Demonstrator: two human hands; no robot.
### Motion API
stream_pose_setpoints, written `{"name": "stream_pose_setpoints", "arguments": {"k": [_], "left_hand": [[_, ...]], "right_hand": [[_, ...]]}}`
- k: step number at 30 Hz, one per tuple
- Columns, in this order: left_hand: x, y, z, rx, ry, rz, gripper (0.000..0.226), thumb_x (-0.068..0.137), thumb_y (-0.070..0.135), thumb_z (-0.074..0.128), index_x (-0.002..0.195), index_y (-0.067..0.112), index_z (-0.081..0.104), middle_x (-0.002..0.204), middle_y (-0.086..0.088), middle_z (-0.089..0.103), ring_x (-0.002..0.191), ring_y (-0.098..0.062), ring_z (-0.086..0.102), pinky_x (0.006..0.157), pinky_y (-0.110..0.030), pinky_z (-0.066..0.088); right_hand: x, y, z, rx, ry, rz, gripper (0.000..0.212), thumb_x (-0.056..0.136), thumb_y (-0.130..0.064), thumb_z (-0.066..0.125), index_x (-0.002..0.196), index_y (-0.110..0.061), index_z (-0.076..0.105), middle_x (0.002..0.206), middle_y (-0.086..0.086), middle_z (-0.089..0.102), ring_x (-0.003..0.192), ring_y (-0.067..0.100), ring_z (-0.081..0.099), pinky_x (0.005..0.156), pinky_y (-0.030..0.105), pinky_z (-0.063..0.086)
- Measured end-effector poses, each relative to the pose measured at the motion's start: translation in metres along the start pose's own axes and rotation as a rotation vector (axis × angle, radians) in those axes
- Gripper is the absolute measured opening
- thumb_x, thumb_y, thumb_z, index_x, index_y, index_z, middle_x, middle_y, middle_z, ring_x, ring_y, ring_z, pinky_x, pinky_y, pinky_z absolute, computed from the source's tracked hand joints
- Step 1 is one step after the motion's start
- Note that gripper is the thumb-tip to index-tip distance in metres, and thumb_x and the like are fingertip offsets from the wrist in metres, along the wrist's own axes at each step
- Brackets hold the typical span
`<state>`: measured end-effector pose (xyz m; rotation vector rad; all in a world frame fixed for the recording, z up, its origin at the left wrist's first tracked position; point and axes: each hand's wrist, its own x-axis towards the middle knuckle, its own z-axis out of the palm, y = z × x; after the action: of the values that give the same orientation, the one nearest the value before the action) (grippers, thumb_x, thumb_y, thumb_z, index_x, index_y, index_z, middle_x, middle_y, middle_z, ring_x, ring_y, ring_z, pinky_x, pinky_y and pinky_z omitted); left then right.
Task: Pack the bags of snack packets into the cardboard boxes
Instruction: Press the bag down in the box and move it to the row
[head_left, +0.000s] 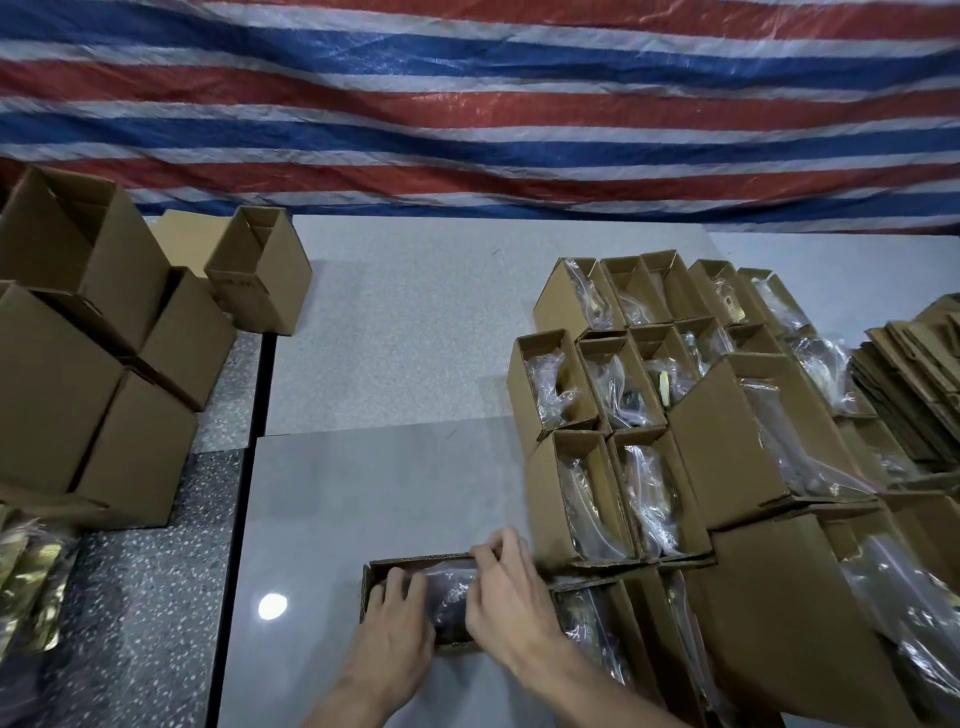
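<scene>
Two hands: left grip (397, 610) spread on bag (451, 597); right grip (501, 582) pinches box (410, 564) (one).

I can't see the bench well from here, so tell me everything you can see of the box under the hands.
The cardboard box is small, brown and corrugated, open-topped, lying on the grey table just left of the rows of filled boxes. A clear plastic bag of dark packets sits inside. The left hand presses into it; the right hand grips its far rim.
</scene>
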<state>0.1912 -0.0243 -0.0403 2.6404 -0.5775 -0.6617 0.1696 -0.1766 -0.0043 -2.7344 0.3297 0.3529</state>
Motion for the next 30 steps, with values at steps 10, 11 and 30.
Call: {"name": "stream_pose_setpoints", "arguments": {"k": [10,11,30], "left_hand": [[0.015,-0.005,0.01,0.124,-0.077,-0.074,0.04,0.095,0.042,0.041,0.128,0.02,0.04,0.13,0.0,0.044,0.112,-0.021,0.049,0.098,-0.032,0.039],[0.016,-0.004,0.009,0.136,-0.084,-0.076,0.04,0.095,0.043,0.04,0.128,0.019,0.042,0.13,-0.001,0.046,0.114,-0.022,0.05,0.098,-0.032,0.039],[0.007,0.002,-0.005,0.334,0.203,0.139,0.028,0.06,0.016,0.076,0.084,0.013,0.064,0.089,-0.009,0.059,0.08,-0.029,0.059,0.078,-0.04,0.053]], "right_hand": [[0.009,-0.002,0.003,-0.201,-0.141,-0.014,0.041,0.085,0.004,0.043,0.123,-0.008,0.054,0.122,0.014,0.064,0.119,0.03,0.048,0.1,0.038,0.037],[0.011,-0.002,0.005,-0.228,-0.151,-0.012,0.038,0.088,0.003,0.042,0.123,-0.007,0.053,0.12,0.016,0.065,0.119,0.031,0.047,0.099,0.039,0.037],[-0.005,-0.006,0.021,-0.104,-0.312,-0.04,0.032,0.095,-0.016,0.043,0.127,-0.008,0.043,0.127,0.018,0.057,0.122,0.035,0.052,0.101,0.041,0.042]]}}
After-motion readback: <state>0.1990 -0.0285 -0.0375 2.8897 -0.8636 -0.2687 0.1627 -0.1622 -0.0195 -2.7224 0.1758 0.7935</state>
